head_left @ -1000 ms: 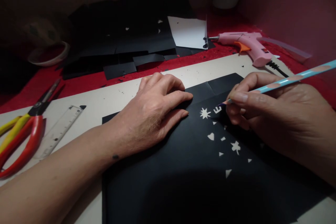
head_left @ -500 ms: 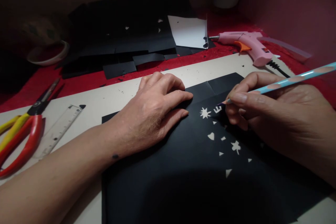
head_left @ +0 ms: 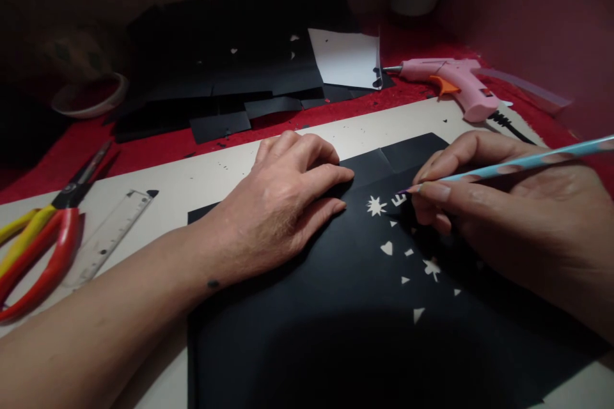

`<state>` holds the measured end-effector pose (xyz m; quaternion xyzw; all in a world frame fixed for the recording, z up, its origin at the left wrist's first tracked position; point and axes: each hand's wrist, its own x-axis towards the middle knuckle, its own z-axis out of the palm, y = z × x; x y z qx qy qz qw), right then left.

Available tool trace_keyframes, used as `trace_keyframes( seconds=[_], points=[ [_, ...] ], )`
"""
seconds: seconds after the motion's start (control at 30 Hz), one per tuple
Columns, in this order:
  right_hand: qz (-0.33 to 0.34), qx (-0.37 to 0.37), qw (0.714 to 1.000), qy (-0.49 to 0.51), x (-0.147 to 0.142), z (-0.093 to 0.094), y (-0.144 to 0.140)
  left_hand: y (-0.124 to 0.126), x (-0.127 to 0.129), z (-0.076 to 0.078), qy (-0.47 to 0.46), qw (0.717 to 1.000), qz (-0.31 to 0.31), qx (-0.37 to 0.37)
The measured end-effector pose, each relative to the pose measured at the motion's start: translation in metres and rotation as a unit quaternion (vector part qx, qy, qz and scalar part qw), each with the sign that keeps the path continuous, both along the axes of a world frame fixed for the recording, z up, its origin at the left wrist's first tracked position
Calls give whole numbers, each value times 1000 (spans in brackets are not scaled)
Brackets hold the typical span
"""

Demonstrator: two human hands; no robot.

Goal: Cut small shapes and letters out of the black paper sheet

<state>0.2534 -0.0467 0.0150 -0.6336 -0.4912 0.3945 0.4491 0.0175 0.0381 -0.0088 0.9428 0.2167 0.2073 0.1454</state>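
The left hand [head_left: 283, 204] lies flat, fingers together, pressing down the black sheet [head_left: 336, 307] on the pale board [head_left: 192, 185]. Just right of it, the right hand [head_left: 503, 217] pinches a blue pencil [head_left: 518, 163], its tip touching the sheet beside a small cut-out letter [head_left: 399, 200] and star [head_left: 376, 206]. By the look of it, the step in hand is marking a further shape; the next stroke calls for a steady sheet and light pressure. Left of the left hand lie a ruler [head_left: 110, 236] and scissors [head_left: 43, 249]; beyond the right hand rests a pink glue gun [head_left: 451, 83].
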Motion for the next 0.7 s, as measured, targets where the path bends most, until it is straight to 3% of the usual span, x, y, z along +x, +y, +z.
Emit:
trace_keyframes(
  seconds=[0.37, 0.7],
  points=[
    [-35, 38, 999, -4, -1, 1, 0, 0, -1, -1, 0, 1000, 1, 7],
    [-12, 36, 999, -2, -1, 3, 0, 1, -1, -1, 4, 1000, 3, 6]
  ],
)
